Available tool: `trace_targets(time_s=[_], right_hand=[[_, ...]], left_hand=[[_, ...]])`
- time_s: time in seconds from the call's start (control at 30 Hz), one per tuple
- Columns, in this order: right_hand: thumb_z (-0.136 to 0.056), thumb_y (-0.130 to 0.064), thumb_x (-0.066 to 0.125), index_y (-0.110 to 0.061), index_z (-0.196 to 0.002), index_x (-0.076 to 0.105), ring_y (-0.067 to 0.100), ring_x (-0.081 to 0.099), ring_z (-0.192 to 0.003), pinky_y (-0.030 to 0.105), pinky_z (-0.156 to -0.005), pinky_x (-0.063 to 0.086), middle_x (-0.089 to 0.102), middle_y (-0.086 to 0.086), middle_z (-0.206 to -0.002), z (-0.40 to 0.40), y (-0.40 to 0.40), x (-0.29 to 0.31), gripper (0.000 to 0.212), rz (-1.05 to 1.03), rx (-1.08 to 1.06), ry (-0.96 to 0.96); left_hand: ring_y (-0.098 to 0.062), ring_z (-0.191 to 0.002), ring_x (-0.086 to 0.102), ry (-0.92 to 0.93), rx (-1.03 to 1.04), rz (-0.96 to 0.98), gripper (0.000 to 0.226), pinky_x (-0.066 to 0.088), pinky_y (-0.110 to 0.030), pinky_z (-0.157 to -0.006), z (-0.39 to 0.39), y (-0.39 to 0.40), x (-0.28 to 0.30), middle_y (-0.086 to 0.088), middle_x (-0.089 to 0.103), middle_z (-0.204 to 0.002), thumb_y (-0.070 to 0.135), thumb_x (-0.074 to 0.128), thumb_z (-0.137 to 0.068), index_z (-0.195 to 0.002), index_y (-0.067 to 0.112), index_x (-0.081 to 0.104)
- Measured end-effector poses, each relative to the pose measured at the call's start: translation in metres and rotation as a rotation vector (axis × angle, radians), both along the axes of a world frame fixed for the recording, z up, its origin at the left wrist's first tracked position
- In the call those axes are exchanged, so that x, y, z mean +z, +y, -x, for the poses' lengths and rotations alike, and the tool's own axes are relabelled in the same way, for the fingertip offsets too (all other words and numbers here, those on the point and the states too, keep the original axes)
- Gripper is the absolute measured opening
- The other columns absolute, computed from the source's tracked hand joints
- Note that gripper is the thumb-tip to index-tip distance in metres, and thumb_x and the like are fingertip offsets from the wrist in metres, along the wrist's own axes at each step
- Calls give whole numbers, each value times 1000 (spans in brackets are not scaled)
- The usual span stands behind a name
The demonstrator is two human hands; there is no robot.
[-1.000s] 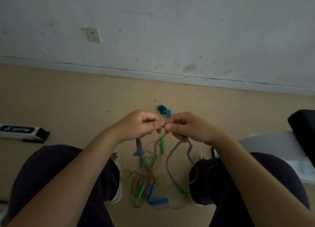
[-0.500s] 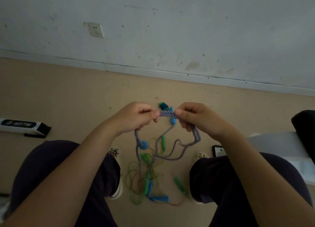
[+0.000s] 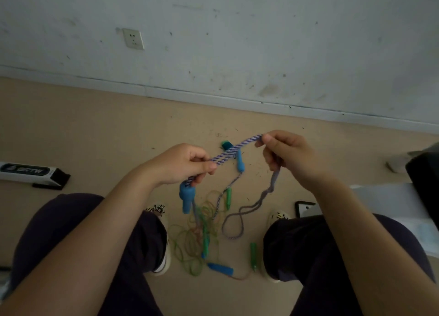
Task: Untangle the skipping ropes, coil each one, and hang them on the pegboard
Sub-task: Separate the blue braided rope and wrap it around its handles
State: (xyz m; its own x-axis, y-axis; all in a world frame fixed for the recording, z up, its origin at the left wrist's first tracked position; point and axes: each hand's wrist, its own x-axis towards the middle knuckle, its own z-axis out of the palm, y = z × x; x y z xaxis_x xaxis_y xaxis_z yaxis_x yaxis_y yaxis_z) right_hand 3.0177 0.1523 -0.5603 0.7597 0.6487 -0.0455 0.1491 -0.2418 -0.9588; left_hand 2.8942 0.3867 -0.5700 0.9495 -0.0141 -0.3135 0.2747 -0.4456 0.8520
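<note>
**Striped rope drawn taut between two hands above a tangle on the floor**

A seated person holds a doubled length of blue-and-white striped rope (image 3: 234, 149) stretched between both hands, rising from lower left to upper right. The left hand (image 3: 183, 165) has its fingers curled round the strands, thumb and forefinger pinching them where they leave the fist; a light blue handle (image 3: 187, 197) hangs just below that hand. The right hand (image 3: 285, 155) pinches the far end of the span between thumb and fingertips — more of the rope drops from under its palm and loops down toward the floor. A second blue handle (image 3: 240, 161) dangles beneath the middle of the taut span. On the tan floor (image 3: 95, 130) between the person's shoes lies the remaining tangle: thin green rope (image 3: 190, 242) in loose coils, green handles and another blue handle (image 3: 221, 268) nearest the viewer. A wall socket (image 3: 133, 38) sits on the far wall, and a black-and-white box (image 3: 31, 173) lies at left.
</note>
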Motion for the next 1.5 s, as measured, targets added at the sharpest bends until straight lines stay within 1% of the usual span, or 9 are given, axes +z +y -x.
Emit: trace_targets(time_s=[0.07,0.23,0.43,0.6,0.83,0.93,1.03,1.33,1.5], right_hand=[[-89,-38,56,3,-91,65,16,50,-54,26,-53,43,57,5,-63,9,7,0,43,35,118,46],[-91,-30,63,-14,-82,67,7,37,-48,19,-47,30,44,-8,-53,25,21,-6,19,164,326,103],[-86,-43,55,-13,-76,65,8,30,-47,23,-46,25,37,-7,-51,16,17,-3,33,-8,87,-11],[-90,-43,54,-16,-82,67,14,31,-52,30,-50,26,38,0,-58,11,9,-5,31,-25,16,-53],[-101,-24,50,11,-96,59,11,43,-47,21,-47,37,51,2,-58,10,8,-3,37,58,154,27],[-92,-35,59,-1,-89,65,13,49,-51,21,-50,42,58,5,-62,22,16,-5,34,141,299,88],[-95,-22,62,-11,-83,68,14,49,-49,22,-48,41,59,6,-62,30,25,-15,18,122,300,104],[-105,-15,41,-8,-81,58,18,64,-64,28,-66,53,63,3,-69,4,8,-4,30,-44,-41,51],[-103,-33,42,-3,-87,63,19,56,-59,24,-57,48,64,8,-72,11,9,1,40,26,87,83]], left_hand=[[-14,-52,52,-36,34,72,18,47,-25,-54,-1,-10,3,-3,60,-61,22,62,-98,-88,8,69],[-17,-50,50,-29,-23,115,16,44,-24,-49,-2,-28,4,-5,61,-60,25,69,-92,-92,10,73],[-14,-69,67,2,-10,214,11,52,-20,-69,-5,-15,6,-5,73,-75,21,70,-91,-85,12,71],[-14,-76,72,152,-118,96,37,58,-30,-79,-4,-10,4,-3,76,-83,49,67,-81,-90,13,71],[-9,-59,49,16,-45,-44,31,39,-25,-61,0,-16,0,4,55,-64,42,73,-87,-79,14,66],[-2,-55,43,-50,-111,-138,25,32,-18,-53,0,-28,-2,10,50,-66,43,81,-79,-73,27,62],[0,-55,43,-85,-117,-166,27,32,-16,-52,-2,-32,-4,12,50,-67,41,84,-76,-74,30,60],[-7,-57,49,-184,149,-148,49,40,-27,-58,-2,-2,-1,0,53,-67,50,80,-76,-84,4,64],[-9,-59,50,-277,110,-178,43,41,-31,-57,0,-7,-3,-5,64,-71,63,76,-68,-77,21,68]])
